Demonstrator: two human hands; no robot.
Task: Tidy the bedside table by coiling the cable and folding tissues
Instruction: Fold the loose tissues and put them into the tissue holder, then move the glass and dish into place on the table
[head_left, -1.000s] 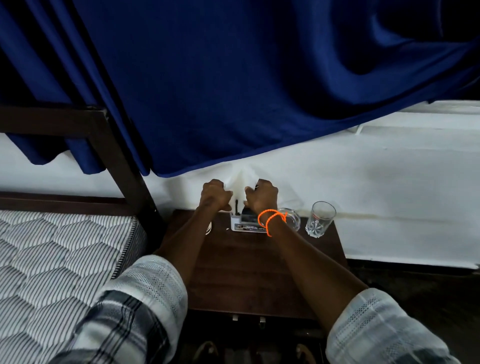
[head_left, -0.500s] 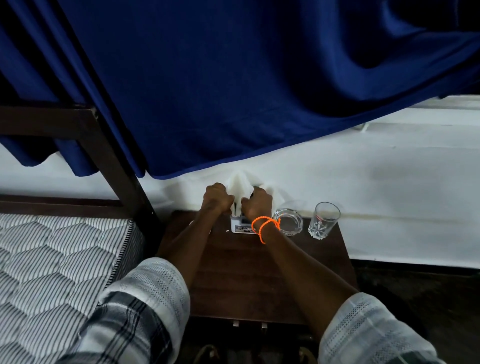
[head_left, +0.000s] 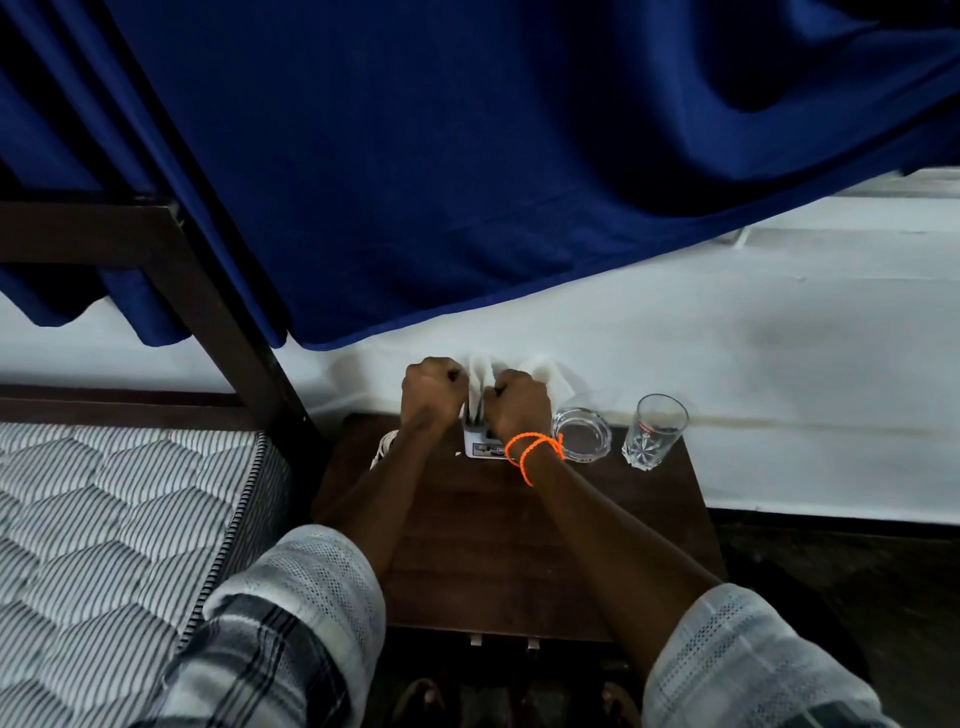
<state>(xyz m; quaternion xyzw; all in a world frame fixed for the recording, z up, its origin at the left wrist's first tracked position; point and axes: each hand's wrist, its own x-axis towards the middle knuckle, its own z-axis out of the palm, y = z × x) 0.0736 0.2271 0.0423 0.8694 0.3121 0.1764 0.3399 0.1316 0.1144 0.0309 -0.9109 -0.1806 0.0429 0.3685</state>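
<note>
White tissue (head_left: 480, 371) is pinched between both fists — left hand (head_left: 432, 387) and right hand (head_left: 521, 401) closed on it just above the small white box (head_left: 480, 441). Left of that box, the coiled cable (head_left: 384, 448) looks done (partly hidden); folding remains.

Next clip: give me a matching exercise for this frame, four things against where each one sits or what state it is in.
Things:
1. tissue
2. drinking glass
3. glass ashtray
4. coiled cable

Places or states:
A. beside the left forearm, at the table's left edge
B. gripped between both fists
C. upright near the table's back right corner
D. between the white box and the tumbler

Pairs: 1-B, 2-C, 3-D, 4-A
</note>
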